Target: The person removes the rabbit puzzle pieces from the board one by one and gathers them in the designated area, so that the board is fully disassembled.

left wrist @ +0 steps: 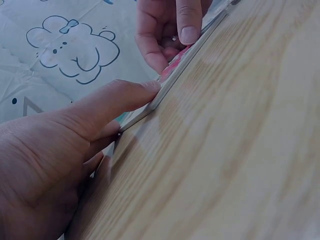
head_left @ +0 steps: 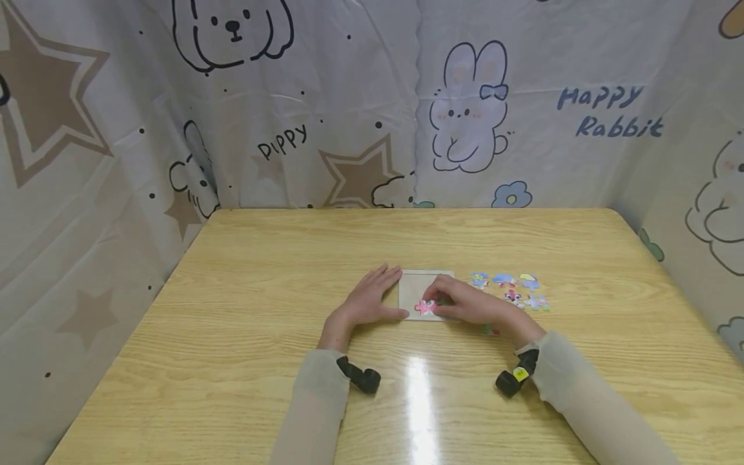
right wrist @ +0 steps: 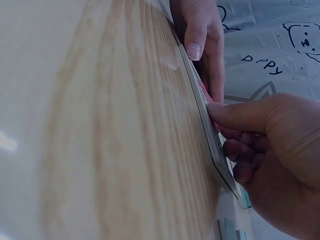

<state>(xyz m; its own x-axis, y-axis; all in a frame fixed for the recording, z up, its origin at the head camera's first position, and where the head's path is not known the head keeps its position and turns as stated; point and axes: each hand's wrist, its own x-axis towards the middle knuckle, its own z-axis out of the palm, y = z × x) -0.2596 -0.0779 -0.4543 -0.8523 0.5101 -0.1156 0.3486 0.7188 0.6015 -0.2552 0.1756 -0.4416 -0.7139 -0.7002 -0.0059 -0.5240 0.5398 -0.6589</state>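
Note:
A shallow pale puzzle board (head_left: 410, 289) lies flat on the wooden table. At its left side is my left hand (head_left: 367, 301), fingers extended toward the far left corner and thumb on the near left corner. My right hand (head_left: 472, 303) reaches over the board from the right, pinching a pink puzzle piece (head_left: 426, 307) low on the board, by the near edge. In the right wrist view, the right thumb (right wrist: 225, 113) is at the board's near rim, with the other fingers curled behind. Those fingers partly cover the piece.
Several loose puzzle pieces (head_left: 513, 297) lie to the right of the board, one partly hidden under the right forearm. The wooden table (head_left: 261, 290) extends on all sides. A printed curtain (head_left: 360, 97) hangs behind it and at both sides.

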